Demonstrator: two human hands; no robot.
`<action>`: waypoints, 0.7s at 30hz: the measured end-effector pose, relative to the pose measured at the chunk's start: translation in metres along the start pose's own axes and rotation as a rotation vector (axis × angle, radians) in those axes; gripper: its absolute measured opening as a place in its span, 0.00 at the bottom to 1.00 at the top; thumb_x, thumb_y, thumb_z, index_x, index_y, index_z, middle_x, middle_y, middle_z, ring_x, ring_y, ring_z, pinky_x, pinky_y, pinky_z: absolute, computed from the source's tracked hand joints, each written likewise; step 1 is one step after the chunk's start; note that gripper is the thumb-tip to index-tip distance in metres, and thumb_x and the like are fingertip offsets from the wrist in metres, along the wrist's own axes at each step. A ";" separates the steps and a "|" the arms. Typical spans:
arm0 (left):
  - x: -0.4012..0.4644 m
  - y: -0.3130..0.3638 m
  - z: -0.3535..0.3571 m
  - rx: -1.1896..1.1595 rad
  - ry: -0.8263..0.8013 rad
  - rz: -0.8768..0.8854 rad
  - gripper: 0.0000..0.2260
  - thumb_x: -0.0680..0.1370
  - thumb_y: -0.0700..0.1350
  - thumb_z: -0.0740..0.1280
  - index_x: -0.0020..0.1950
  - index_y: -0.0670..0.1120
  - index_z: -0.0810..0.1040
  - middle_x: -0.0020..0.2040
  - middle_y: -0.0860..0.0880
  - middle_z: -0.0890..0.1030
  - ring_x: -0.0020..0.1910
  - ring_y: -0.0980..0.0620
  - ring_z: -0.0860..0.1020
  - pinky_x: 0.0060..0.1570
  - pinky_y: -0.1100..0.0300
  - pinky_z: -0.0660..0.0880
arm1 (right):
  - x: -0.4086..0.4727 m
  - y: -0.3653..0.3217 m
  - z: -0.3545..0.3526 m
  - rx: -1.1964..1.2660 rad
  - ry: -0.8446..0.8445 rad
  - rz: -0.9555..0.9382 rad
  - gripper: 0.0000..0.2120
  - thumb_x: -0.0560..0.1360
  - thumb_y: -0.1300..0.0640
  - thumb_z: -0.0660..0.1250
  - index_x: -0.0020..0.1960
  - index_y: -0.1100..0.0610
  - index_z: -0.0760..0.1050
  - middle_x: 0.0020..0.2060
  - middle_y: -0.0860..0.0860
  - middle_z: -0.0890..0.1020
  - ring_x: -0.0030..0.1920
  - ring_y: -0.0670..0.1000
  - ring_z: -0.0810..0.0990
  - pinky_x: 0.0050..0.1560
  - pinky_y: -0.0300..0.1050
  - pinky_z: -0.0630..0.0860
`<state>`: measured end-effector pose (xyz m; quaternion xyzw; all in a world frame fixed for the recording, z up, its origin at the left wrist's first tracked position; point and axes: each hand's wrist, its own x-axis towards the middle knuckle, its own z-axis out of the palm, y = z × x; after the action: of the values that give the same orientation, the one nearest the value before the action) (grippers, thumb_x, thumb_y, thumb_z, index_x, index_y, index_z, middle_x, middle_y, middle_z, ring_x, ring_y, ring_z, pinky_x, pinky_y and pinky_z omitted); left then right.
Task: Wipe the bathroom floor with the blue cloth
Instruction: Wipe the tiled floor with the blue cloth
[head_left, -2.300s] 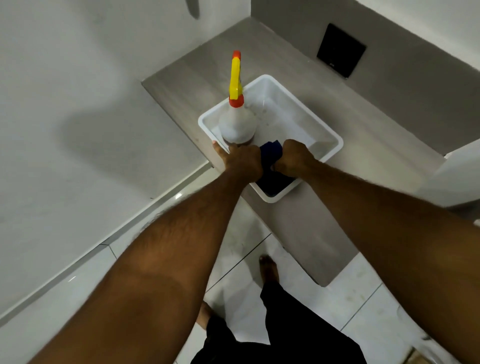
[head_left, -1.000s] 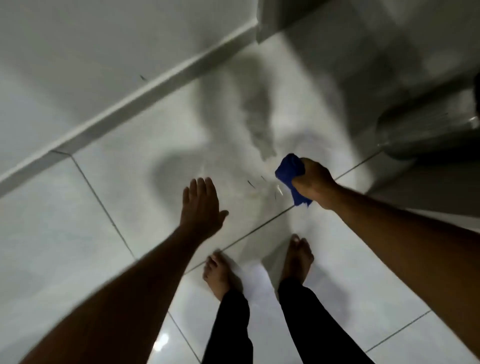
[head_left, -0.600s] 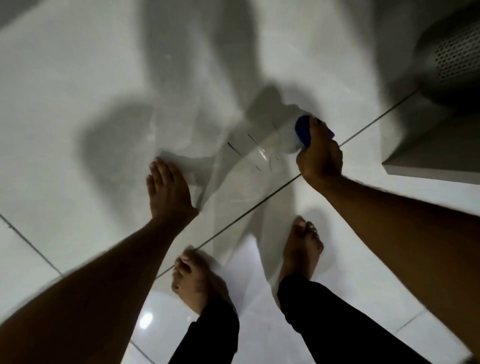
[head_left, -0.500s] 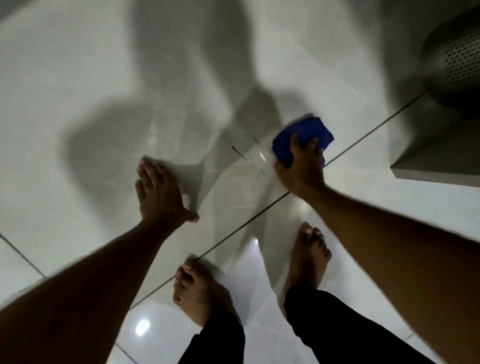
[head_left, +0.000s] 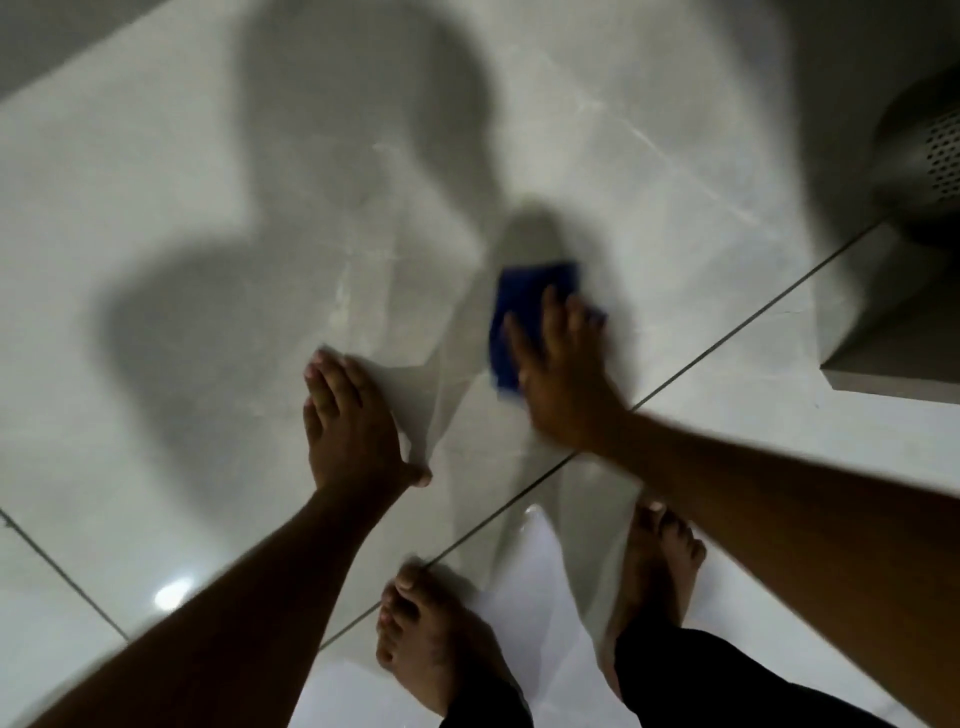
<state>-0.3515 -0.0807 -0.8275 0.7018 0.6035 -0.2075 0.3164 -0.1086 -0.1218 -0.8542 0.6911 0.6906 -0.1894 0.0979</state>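
The blue cloth (head_left: 524, 301) lies flat on the pale glossy floor tiles (head_left: 208, 208), a little right of the middle of the view. My right hand (head_left: 561, 364) presses down on it with fingers spread, covering its near half; the hand is blurred by motion. My left hand (head_left: 348, 421) rests flat on the tile to the left of the cloth, fingers together, holding nothing.
My two bare feet (head_left: 431, 639) stand just behind the hands, with black trouser legs (head_left: 691, 680) above them. A perforated metal bin (head_left: 930, 161) and the base of a grey ledge (head_left: 893, 364) sit at the right edge. Dark grout lines (head_left: 727, 338) cross the floor.
The cloth came out of the white tub on the ledge in my right hand and went down to the floor. It now lies flat under my spread palm, shifted slightly left.
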 end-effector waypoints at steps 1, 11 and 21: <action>-0.001 0.000 -0.001 -0.002 0.001 0.003 0.73 0.53 0.61 0.82 0.75 0.37 0.32 0.77 0.34 0.33 0.76 0.35 0.34 0.77 0.41 0.45 | -0.032 -0.005 0.008 -0.051 -0.068 -0.180 0.33 0.75 0.50 0.60 0.78 0.53 0.57 0.76 0.71 0.57 0.74 0.76 0.56 0.69 0.76 0.57; 0.000 -0.002 0.000 -0.010 0.004 -0.003 0.74 0.52 0.63 0.81 0.75 0.38 0.31 0.77 0.35 0.32 0.76 0.36 0.33 0.75 0.44 0.41 | 0.097 -0.002 -0.028 0.095 0.055 0.272 0.34 0.78 0.45 0.58 0.80 0.50 0.49 0.78 0.68 0.46 0.76 0.73 0.47 0.72 0.73 0.49; -0.001 -0.005 -0.004 -0.025 0.009 -0.002 0.74 0.53 0.65 0.80 0.75 0.38 0.31 0.77 0.37 0.32 0.76 0.39 0.32 0.77 0.44 0.45 | 0.019 0.123 -0.029 -0.101 0.070 -0.062 0.29 0.77 0.48 0.61 0.76 0.57 0.63 0.71 0.75 0.63 0.67 0.77 0.67 0.63 0.74 0.69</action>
<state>-0.3567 -0.0786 -0.8247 0.6982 0.6081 -0.1973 0.3222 0.0165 -0.0963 -0.8505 0.6697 0.7234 -0.1332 0.1025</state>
